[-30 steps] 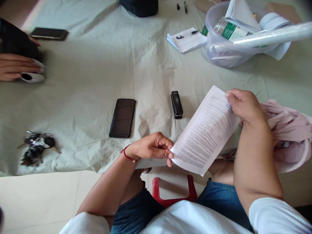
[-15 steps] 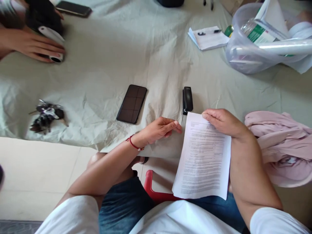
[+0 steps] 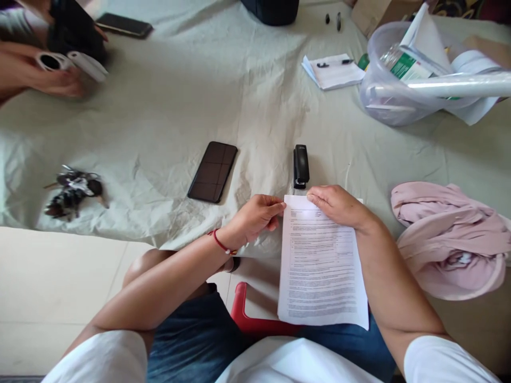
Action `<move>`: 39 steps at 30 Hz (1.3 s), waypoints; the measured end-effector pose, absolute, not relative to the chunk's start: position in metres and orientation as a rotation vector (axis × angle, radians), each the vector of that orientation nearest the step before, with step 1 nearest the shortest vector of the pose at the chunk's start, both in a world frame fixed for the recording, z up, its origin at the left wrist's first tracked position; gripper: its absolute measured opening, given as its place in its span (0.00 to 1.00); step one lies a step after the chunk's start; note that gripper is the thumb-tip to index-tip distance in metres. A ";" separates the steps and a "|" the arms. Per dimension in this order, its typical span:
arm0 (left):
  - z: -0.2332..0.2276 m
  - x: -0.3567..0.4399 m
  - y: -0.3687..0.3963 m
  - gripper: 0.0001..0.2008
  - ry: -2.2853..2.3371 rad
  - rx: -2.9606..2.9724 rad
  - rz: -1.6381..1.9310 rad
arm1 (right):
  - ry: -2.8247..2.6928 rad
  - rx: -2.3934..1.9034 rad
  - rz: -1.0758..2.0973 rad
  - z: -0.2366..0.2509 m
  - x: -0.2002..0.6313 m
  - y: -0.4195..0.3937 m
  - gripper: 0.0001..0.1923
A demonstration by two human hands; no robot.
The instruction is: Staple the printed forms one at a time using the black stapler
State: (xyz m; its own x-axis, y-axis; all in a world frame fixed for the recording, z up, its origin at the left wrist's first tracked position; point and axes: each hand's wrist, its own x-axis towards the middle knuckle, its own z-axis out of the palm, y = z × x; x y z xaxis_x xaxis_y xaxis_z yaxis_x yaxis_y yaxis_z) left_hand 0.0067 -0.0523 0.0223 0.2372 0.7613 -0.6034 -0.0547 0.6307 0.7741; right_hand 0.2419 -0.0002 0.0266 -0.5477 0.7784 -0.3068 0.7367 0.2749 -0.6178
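Left grip (image 3: 255, 218) and right grip (image 3: 339, 206) pinch papers (image 3: 322, 271) near their top edge.

White short-sleeved top (image 3: 295, 364); blue denim shorts (image 3: 187, 335); red cord bracelet (image 3: 217, 242) with a pale bead (image 3: 228, 251) on the left wrist (image 3: 230, 234).

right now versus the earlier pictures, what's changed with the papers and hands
The papers have turned counterclockwise from a slant to nearly straight in view. The left hand let go of their lower end and now pinches near the top left corner; the right hand still holds their top. The stapler and phone stayed put.
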 end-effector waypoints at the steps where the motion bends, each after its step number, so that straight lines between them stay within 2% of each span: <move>1: 0.025 0.010 -0.050 0.17 1.236 0.683 0.629 | -2.465 -1.475 1.132 0.025 0.243 0.001 0.18; 13: 0.023 0.034 -0.025 0.23 1.371 0.547 0.675 | -2.418 -1.602 0.677 0.005 0.247 0.006 0.15; 18: 0.023 0.037 -0.020 0.24 1.419 0.602 0.615 | -2.331 -1.658 0.766 0.000 0.251 0.011 0.13; 24: 0.026 0.037 -0.015 0.22 1.451 0.696 0.554 | -2.364 -1.693 0.701 0.002 0.248 0.015 0.17; 28: 0.022 0.035 -0.017 0.21 1.437 0.710 0.580 | -2.328 -1.687 0.711 0.002 0.244 0.017 0.17; 39: 0.022 0.024 -0.013 0.21 1.413 0.908 0.530 | -2.290 -1.600 0.943 0.011 0.244 0.020 0.17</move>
State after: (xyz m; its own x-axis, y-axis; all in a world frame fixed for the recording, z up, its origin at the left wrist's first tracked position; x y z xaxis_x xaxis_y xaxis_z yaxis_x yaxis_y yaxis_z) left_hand 0.0242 -0.0132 0.0220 0.1267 0.7878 -0.6028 0.1964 0.5757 0.7937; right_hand 0.2440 0.0196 0.0114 -0.3982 0.8963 -0.1953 0.7738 0.2139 -0.5962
